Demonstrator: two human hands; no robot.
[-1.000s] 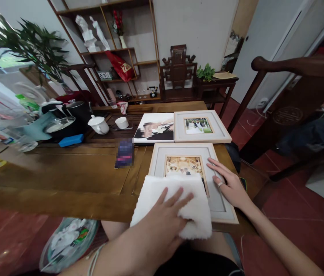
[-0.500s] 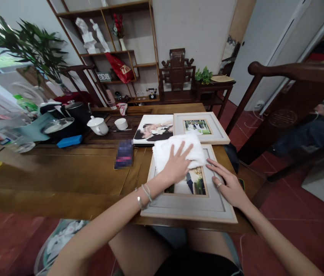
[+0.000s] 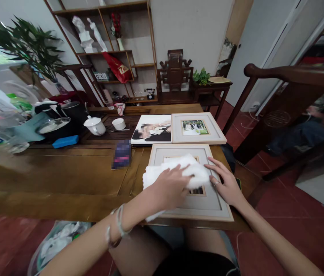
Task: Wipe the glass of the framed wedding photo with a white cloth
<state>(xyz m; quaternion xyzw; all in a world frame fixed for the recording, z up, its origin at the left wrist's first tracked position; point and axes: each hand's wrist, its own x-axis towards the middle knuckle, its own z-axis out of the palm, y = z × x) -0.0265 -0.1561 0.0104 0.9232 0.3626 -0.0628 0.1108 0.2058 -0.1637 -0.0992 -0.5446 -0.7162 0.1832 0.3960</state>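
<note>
A white towel (image 3: 199,174), bunched up, lies over the glass of a pale picture frame (image 3: 162,150) at the table's near edge. My left hand (image 3: 169,188) presses down on the towel with its fingers bent into the cloth; motion blurs it somewhat. Much of the photo beneath is covered by towel and hand. On the right side of the same frame rests my right hand (image 3: 227,184), fingers stretched out and holding nothing. Just beyond lie a second pale picture frame (image 3: 219,132) with an outdoor photo and a white-bordered photo panel (image 3: 162,122).
Left of the frame, a dark purple booklet (image 3: 121,154) lies on the wooden table (image 3: 64,172). Farther left are a white lidded teapot (image 3: 94,125), a white cup (image 3: 118,124), and a blue block (image 3: 66,141). A wooden chair (image 3: 279,76) stands on the right.
My left hand has dragged the towel toward me, from the frame's upper part to its middle and lower left. The frame's top edge is uncovered now. My right hand stays on the frame.
</note>
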